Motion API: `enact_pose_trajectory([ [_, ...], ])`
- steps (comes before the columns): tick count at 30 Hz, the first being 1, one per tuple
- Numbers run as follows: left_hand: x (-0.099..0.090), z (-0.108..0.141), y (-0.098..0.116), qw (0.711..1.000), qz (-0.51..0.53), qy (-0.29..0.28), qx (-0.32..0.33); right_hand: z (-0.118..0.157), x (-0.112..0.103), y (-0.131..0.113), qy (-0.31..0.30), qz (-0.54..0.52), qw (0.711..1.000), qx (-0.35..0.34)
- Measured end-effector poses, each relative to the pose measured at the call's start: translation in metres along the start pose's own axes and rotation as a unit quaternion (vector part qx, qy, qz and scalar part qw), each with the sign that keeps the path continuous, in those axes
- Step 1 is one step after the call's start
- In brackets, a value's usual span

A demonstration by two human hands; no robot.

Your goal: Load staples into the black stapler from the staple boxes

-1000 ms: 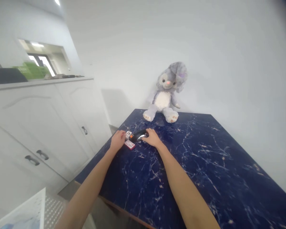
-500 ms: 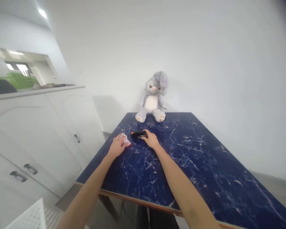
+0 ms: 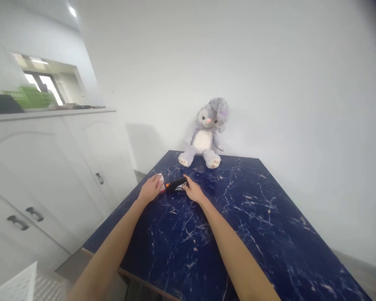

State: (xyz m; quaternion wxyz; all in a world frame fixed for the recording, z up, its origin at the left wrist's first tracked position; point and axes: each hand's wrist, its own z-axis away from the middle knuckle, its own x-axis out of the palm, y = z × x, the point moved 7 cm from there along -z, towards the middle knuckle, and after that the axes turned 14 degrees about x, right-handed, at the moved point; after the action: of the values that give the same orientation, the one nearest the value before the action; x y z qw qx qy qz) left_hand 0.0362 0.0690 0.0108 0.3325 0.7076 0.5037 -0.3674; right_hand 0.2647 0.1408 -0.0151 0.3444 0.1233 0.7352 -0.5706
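Observation:
My left hand [image 3: 149,189] rests on a small red-and-white box [image 3: 162,187] at the left side of the blue table, its fingers covering much of it. In my right hand [image 3: 194,191] is the right end of a black stapler [image 3: 176,184], pinched between thumb and fingers. The stapler has an orange tip at its left end and shiny metal along its lower side. That orange tip is right beside the box; whether the two touch, I cannot tell.
A grey plush toy [image 3: 204,136] sits at the table's far edge against the wall. White cabinets [image 3: 50,175] stand along the left, with a green crate [image 3: 31,97] on top. The blue marbled table [image 3: 238,225] reaches out to the right.
The stapler has moved left and tilted, so its orange end now lies close to the box. My hands are nearer each other, and the whole view has shifted slightly.

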Motion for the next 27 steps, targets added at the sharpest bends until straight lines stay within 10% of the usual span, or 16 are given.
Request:
enact_pose_trajectory([
  [15,0.01,-0.026,0.008,0.989,0.132,-0.041,0.051,-0.005,-0.001,-0.002,0.008,-0.06,0.998,0.008],
  [23,0.004,-0.018,0.041,0.917,0.345,-0.143,0.139,0.005,-0.01,-0.005,-0.021,-0.103,0.994,0.01],
  [27,-0.009,-0.011,0.032,0.962,0.24,-0.092,0.093,0.014,-0.011,-0.006,-0.015,-0.138,0.99,0.01],
])
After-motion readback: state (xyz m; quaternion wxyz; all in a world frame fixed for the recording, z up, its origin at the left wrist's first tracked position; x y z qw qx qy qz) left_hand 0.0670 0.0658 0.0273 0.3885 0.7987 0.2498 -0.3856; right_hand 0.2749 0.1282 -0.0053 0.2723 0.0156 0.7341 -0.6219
